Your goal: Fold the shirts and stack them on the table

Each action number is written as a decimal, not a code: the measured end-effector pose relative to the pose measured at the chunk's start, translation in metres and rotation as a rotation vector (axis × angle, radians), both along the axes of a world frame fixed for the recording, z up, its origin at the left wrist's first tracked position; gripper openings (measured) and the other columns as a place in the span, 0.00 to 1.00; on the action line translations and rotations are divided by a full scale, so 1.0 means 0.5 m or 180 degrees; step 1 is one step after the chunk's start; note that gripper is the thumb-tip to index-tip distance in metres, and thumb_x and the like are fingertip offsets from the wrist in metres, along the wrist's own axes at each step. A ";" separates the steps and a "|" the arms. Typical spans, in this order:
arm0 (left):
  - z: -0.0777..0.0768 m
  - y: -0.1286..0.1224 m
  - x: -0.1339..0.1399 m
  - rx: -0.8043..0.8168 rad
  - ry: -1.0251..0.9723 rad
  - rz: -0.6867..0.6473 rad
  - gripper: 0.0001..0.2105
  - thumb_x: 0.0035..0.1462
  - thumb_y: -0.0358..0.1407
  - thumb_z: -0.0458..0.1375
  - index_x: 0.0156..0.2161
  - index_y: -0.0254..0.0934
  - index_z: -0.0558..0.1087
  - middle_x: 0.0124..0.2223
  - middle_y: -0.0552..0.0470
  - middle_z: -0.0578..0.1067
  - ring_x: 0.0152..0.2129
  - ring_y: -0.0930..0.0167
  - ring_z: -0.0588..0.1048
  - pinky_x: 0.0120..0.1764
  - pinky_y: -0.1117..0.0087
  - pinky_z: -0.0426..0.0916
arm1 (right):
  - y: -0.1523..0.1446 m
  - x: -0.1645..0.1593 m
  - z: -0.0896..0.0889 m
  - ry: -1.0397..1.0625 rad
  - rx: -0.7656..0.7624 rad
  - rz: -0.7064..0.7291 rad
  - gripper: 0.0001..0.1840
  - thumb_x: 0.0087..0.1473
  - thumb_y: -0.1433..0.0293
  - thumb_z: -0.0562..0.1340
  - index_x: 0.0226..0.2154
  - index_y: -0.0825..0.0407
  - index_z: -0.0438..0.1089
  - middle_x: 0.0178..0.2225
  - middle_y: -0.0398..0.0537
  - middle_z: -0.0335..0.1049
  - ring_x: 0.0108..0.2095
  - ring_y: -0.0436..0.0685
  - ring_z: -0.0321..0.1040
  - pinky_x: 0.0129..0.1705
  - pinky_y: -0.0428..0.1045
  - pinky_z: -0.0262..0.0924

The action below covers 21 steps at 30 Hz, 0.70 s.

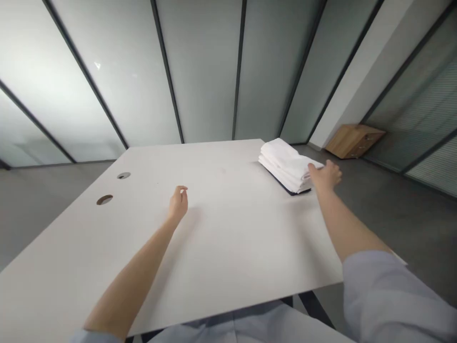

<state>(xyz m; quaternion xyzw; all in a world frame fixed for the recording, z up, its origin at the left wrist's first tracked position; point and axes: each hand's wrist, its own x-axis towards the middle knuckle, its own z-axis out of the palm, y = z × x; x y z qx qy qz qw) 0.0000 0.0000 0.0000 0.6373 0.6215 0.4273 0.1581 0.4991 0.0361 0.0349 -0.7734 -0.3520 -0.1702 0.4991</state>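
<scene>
Fingers of left hand (178,202) are hanging loosely curled over the bare white table (214,228), holding nothing. Right hand (325,176) is touching the near-right end of the folded towel stack (285,164), grip unclear; stack's long axis is running near-right to far-left, well right of the left hand.

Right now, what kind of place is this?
Probably an office or meeting room: frosted glass partition walls, a white desk with cable holes, a wooden drawer cabinet.
</scene>
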 end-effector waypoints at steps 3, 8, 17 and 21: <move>-0.064 0.013 -0.028 -0.0264 -0.0129 0.0201 0.10 0.57 0.34 0.46 0.41 0.37 0.67 0.20 0.59 0.63 0.20 0.71 0.65 0.27 0.72 0.57 | 0.006 0.048 0.011 0.0030 -0.0575 0.0079 0.21 0.35 0.57 0.70 0.26 0.57 0.69 0.35 0.76 0.68 0.41 0.70 0.63 0.40 0.64 0.50; -0.088 0.021 -0.024 -0.0372 -0.0049 -0.0068 0.09 0.55 0.34 0.49 0.38 0.37 0.70 0.24 0.55 0.70 0.23 0.71 0.68 0.28 0.72 0.59 | 0.018 -0.030 0.049 -0.0338 -0.0377 0.0904 0.13 0.51 0.64 0.60 0.37 0.56 0.69 0.35 0.62 0.70 0.35 0.60 0.66 0.38 0.56 0.56; -0.093 0.000 -0.011 0.0235 0.0507 -0.0544 0.19 0.57 0.41 0.53 0.52 0.34 0.65 0.47 0.42 0.73 0.38 0.67 0.73 0.43 0.65 0.67 | -0.071 -0.476 -0.114 -0.1184 -0.0664 0.4458 0.20 0.56 0.61 0.58 0.51 0.48 0.65 0.52 0.53 0.69 0.50 0.60 0.67 0.51 0.55 0.62; -0.081 -0.024 -0.001 0.0612 0.1449 -0.1060 0.31 0.51 0.53 0.59 0.55 0.36 0.65 0.56 0.40 0.68 0.54 0.58 0.65 0.56 0.57 0.59 | -0.090 -0.524 -0.162 -0.1420 -0.0491 0.4421 0.19 0.57 0.62 0.57 0.50 0.50 0.67 0.50 0.55 0.70 0.53 0.62 0.64 0.56 0.60 0.57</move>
